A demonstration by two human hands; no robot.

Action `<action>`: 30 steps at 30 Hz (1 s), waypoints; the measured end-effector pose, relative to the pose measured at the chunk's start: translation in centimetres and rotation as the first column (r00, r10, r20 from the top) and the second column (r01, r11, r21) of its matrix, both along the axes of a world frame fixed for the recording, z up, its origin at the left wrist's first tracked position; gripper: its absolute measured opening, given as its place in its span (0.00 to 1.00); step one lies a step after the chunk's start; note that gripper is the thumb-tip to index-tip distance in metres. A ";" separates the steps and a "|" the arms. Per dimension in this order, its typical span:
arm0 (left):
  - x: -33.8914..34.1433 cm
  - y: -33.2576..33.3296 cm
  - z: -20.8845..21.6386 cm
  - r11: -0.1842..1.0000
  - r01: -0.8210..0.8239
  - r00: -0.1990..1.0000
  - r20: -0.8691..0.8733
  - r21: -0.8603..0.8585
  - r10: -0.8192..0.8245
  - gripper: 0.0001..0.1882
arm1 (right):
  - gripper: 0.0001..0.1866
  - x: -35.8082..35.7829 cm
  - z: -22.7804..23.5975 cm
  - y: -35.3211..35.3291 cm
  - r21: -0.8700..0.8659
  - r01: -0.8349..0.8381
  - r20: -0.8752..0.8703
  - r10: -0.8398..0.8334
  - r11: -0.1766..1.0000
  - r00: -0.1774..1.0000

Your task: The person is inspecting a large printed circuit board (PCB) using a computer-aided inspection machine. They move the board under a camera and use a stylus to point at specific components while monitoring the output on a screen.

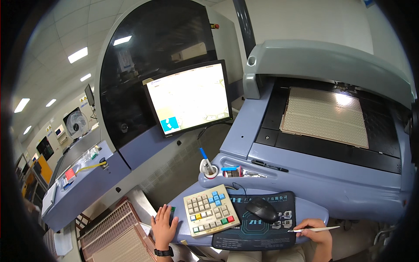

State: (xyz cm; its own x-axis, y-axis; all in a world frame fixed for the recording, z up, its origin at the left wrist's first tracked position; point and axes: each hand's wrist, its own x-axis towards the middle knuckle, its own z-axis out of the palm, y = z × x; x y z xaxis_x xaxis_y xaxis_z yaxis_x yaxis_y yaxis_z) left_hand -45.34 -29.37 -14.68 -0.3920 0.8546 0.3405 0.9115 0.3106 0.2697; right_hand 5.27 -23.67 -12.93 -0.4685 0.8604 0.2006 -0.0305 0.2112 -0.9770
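Right hand [317,236]: curled, pinching slender white pointed tool [328,228] | left hand [163,227]: loosely spread, palm-down beside beige keyboard [210,211]

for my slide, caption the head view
Left hand beside a beige rectangular keyboard, right hand holding a slim white tool

Smooth plastic mouse [257,209], matt plastic keypad [207,207], matt cloth-like mouse pad [233,243], smooth pointed tool [326,228], glossy dark machine panel [148,78].
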 end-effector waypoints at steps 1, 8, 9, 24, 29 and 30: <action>0.1 0.0 0.0 0.998 0.004 0.999 0.031 0.069 -0.006 0.34 | 0.13 0.0 -0.2 0.1 0.013 0.009 0.002 -0.009 1.000 1.000; 0.4 -0.2 0.2 0.998 -0.027 0.999 0.036 0.062 0.025 0.37 | 0.14 0.0 -0.2 -0.3 -0.006 0.032 -0.022 -0.032 0.999 0.999; 0.4 -0.3 0.1 0.997 -0.025 0.999 0.036 0.066 0.023 0.37 | 0.14 0.0 -0.1 -0.4 -0.005 0.032 -0.022 -0.032 0.999 0.999; 0.3 0.2 0.1 0.996 -0.024 0.998 0.064 0.085 0.019 0.39 | 0.13 -0.2 0.3 0.1 -0.001 0.022 -0.025 -0.022 1.000 0.999; 0.6 0.0 0.3 0.992 -0.030 0.994 0.107 0.121 0.017 0.39 | 0.18 0.4 -0.5 0.2 -0.022 0.016 -0.022 -0.016 1.000 1.000; 0.7 -0.1 0.3 0.986 -0.038 0.991 0.129 0.164 0.017 0.35 | 0.18 0.4 -0.5 0.2 -0.017 0.020 -0.021 -0.020 1.000 1.000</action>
